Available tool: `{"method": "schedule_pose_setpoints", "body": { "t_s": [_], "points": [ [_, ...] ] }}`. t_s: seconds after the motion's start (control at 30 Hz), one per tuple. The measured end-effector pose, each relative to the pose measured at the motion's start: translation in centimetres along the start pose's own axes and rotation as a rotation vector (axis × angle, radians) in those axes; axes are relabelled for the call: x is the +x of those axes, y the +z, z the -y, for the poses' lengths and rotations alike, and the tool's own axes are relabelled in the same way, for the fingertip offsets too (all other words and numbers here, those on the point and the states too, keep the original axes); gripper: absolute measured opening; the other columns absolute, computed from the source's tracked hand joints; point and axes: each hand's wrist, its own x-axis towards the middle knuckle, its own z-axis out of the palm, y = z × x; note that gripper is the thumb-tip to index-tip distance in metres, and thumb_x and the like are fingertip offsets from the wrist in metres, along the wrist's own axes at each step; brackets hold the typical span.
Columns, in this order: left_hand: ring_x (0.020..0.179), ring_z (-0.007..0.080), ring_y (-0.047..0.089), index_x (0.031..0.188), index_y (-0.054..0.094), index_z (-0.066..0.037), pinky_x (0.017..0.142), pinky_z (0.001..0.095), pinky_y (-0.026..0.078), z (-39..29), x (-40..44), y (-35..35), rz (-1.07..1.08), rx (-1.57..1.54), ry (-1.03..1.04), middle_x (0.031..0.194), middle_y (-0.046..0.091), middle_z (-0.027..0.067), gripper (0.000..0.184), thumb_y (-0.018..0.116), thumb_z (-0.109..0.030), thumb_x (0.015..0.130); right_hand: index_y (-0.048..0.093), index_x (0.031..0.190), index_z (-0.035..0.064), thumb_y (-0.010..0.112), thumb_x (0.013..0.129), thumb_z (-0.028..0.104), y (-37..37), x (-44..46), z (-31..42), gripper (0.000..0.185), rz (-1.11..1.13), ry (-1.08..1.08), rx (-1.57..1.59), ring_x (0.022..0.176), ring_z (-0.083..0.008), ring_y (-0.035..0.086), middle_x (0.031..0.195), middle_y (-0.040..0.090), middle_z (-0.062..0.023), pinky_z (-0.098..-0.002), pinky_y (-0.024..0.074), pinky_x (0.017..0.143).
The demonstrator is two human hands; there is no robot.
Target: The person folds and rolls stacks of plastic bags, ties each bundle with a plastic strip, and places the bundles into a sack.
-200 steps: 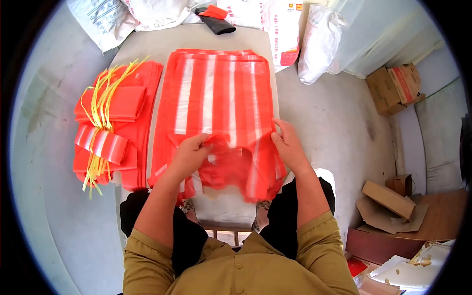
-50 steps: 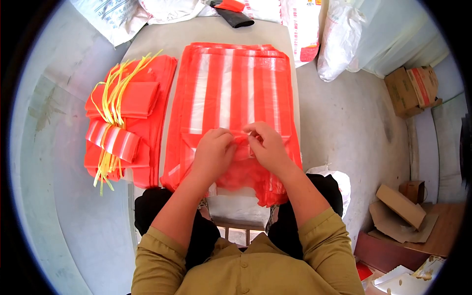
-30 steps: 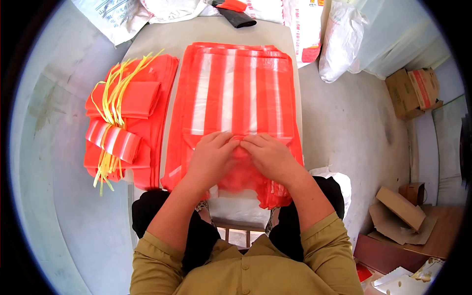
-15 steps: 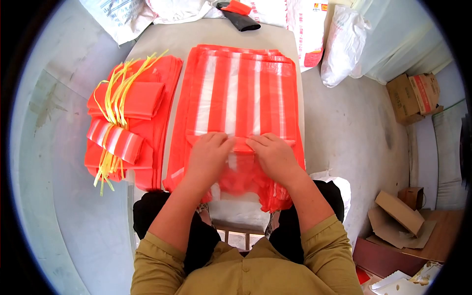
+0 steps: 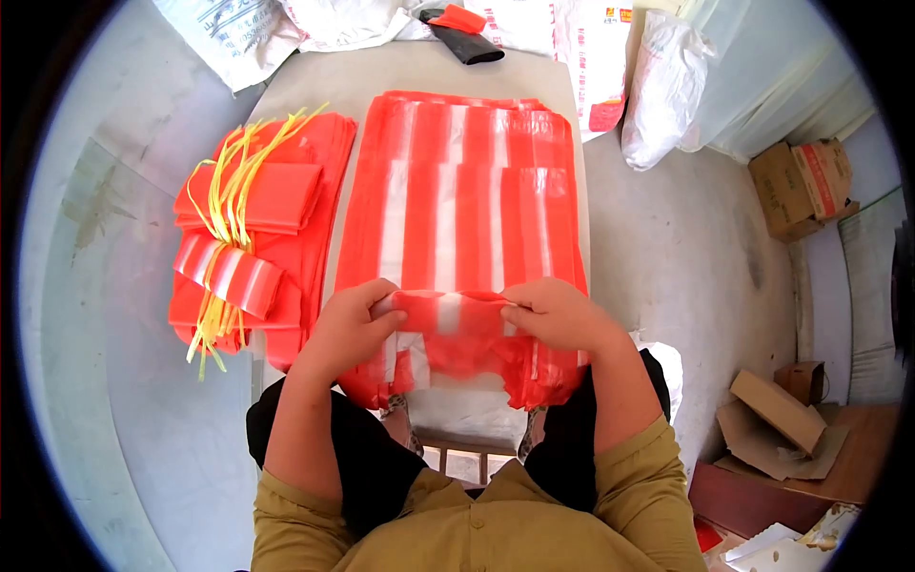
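A stack of red-and-white striped plastic bags [image 5: 472, 205] lies in front of me. Across its near part, my left hand [image 5: 367, 319] pinches the left end of a folded strip of striped plastic [image 5: 448, 313]. My right hand [image 5: 548, 315] grips the right end of that strip. Below the strip, crumpled red plastic hangs over the near edge. To the left sits a pile of folded red bags [image 5: 286, 238] with yellow ties [image 5: 227, 195] and a rolled striped bundle [image 5: 229, 275] on it.
The beige surface [image 5: 334, 81] carries both piles. White printed sacks [image 5: 233, 38] stand behind it, with a black-and-red item [image 5: 465, 40] near them. A white sack [image 5: 665, 91] stands at the back right. Cardboard boxes [image 5: 796, 191] and opened cardboard [image 5: 777, 424] are on the right.
My hands have moved apart and slightly nearer my body, from the middle to the two ends of the folded strip. The top bag's far edge has shifted toward me.
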Motion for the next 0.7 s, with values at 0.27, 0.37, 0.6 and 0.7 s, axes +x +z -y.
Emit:
{"method": "schedule_pose_setpoints", "body": {
  "t_s": [0.27,0.37,0.6,0.7],
  "points": [
    [0.078,0.0120,0.058,0.097,0.063,0.002,0.070,0.0308,0.049,2.8,0.2,0.3,0.018,0.015,-0.067,0.083,0.064,0.0041,0.017,0.073,-0.012,0.092,0.064,0.096,-0.0024,0.057,0.097,0.029,1.5,1.9,-2.3,0.032,0.073,0.160,0.150,0.081,-0.0356,0.063,0.087,0.065,-0.0218,-0.0443,0.0497,0.077],
    [0.076,0.0187,0.063,0.098,0.064,0.000,0.070,0.0336,0.050,2.6,0.6,0.7,-0.068,0.118,-0.043,0.083,0.067,0.0107,0.018,0.071,-0.016,0.094,0.066,0.099,-0.0018,0.058,0.097,0.029,1.9,2.2,-3.2,0.032,0.023,0.189,0.153,0.083,-0.0346,0.064,0.090,0.067,-0.0215,-0.0438,0.0503,0.077],
    [0.072,0.0353,0.065,0.088,0.063,-0.001,0.065,0.0428,0.049,2.2,1.2,1.8,-0.180,0.249,-0.026,0.075,0.065,0.0168,0.033,0.071,-0.032,0.096,0.069,0.096,0.0026,0.069,0.094,0.026,2.1,1.9,-3.2,0.023,-0.205,0.187,-0.020,0.080,-0.0241,0.067,0.082,0.069,-0.0109,-0.0373,0.0513,0.072],
    [0.075,0.0369,0.066,0.093,0.061,-0.002,0.066,0.0434,0.050,2.3,1.0,2.1,-0.205,0.260,-0.028,0.079,0.066,0.0178,0.030,0.071,-0.030,0.096,0.068,0.095,0.0047,0.072,0.091,0.025,1.8,1.2,-2.4,0.021,-0.272,0.200,-0.172,0.084,-0.0283,0.069,0.087,0.072,-0.0117,-0.0398,0.0523,0.073]
  ]
}}
